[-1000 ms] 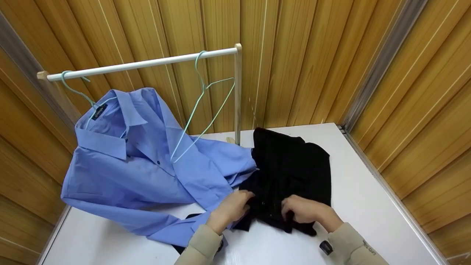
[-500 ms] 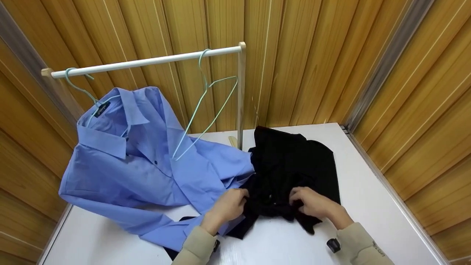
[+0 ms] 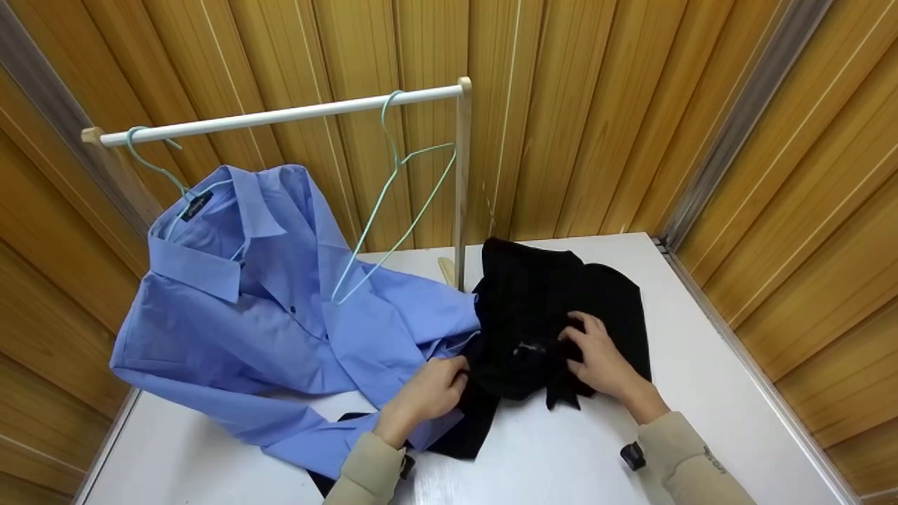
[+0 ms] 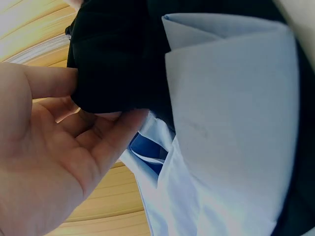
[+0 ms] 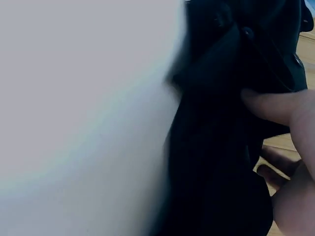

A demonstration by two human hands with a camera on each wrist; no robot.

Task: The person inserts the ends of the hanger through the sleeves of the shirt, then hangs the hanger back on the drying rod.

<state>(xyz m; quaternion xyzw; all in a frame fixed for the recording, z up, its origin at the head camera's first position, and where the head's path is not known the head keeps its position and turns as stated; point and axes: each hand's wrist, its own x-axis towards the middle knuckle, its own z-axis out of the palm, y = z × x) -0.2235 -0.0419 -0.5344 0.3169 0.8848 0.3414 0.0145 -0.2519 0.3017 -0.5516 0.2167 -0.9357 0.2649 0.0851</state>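
Note:
A black shirt (image 3: 533, 294), with small buttons (image 5: 247, 32) in the right wrist view, lies bunched on the white table. My left hand (image 3: 428, 389) pinches its left edge; in the left wrist view the thumb and fingers of that hand (image 4: 59, 128) have black cloth between them. My right hand (image 3: 603, 361) rests on the black shirt's right part with its fingers spread. Seen from the right wrist, the thumb (image 5: 275, 105) lies on the cloth. A blue shirt (image 3: 210, 337) hangs on a hanger at the left, its sleeve cuff (image 4: 231, 113) beside my left hand.
A rack with a white rail (image 3: 280, 114) stands at the back left. From it hangs a bare light green wire hanger (image 3: 372, 224). Wood-look panels (image 3: 561, 119) wall the white table (image 3: 708, 393) at the back and sides. Black cloth (image 3: 323, 484) shows beneath the blue sleeve.
My right hand has let go of the near edge and moved up the black shirt, its fingers spreading. That near edge has folded away from me. The left hand has stayed nearly in place.

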